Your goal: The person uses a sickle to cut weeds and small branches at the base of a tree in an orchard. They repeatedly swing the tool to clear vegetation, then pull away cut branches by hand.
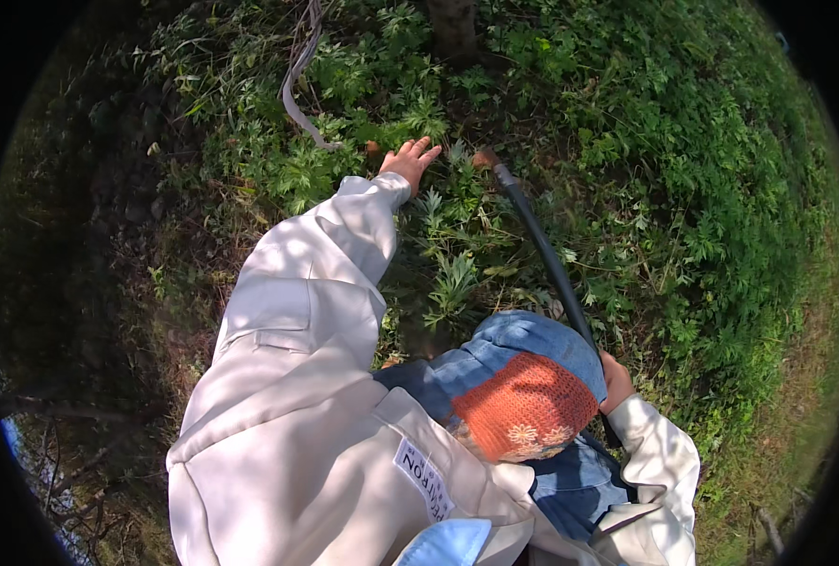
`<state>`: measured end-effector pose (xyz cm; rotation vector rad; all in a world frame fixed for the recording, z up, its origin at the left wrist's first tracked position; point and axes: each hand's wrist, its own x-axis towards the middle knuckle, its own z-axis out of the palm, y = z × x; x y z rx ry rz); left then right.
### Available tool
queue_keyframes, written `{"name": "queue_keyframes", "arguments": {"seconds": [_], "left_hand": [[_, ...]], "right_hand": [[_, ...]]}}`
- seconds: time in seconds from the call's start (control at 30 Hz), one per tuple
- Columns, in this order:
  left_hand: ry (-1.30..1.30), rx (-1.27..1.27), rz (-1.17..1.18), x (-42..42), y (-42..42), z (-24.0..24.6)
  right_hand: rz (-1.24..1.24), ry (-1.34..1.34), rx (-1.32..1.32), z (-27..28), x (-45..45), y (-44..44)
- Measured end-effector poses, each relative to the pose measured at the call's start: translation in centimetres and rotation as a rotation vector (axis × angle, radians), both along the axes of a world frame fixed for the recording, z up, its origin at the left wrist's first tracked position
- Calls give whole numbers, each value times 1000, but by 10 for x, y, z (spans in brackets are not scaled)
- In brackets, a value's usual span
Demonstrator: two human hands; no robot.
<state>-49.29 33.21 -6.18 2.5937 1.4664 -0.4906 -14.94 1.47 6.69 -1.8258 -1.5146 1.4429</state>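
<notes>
My left hand [409, 163] reaches forward over leafy green weeds [419, 120], its fingers spread and nothing seen in it. Whether the fingertips touch the leaves, I cannot tell. At my right side, beside my bent knee in blue denim [532, 329], my right hand [616, 382] grips a long-handled tool by its dark handle [546, 247]. The handle slants forward to a silver-grey collar [504, 175] and a rusty metal part [485, 158] low among the plants. Leaves hide much of the tool's head, so its kind is unclear.
A tree trunk [453, 28] rises at the far middle. Left of it a bent, pale woody stem [295, 92] hangs down towards my left hand. Dense weeds [716, 212] cover the right side. An orange knitted piece with pale flowers [525, 400] lies over my knee. Bare branches [87, 502] stand lower left.
</notes>
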Motion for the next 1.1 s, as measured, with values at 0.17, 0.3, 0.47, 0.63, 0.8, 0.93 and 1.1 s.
{"name": "queue_keyframes", "arguments": {"seconds": [0.17, 0.3, 0.47, 0.63, 0.8, 0.93, 1.1], "left_hand": [[101, -86, 192, -11, 7, -14], [4, -13, 294, -23, -11, -12], [-170, 56, 433, -60, -41, -43], [-346, 97, 474, -48, -61, -15], [-227, 178, 171, -33, -46, 3], [-27, 101, 82, -5, -16, 9], [-92, 34, 675, -11, 20, -37]], "right_hand": [[70, -271, -3, 23, -9, 18], [10, -307, 37, 20, -25, 49], [-155, -115, -24, 0, -73, 125], [-63, -14, -143, -37, -87, 176], [145, -123, -178, -51, -44, 109], [-86, -37, -279, -8, 13, 12], [-143, 32, -210, -7, 12, -6]]}}
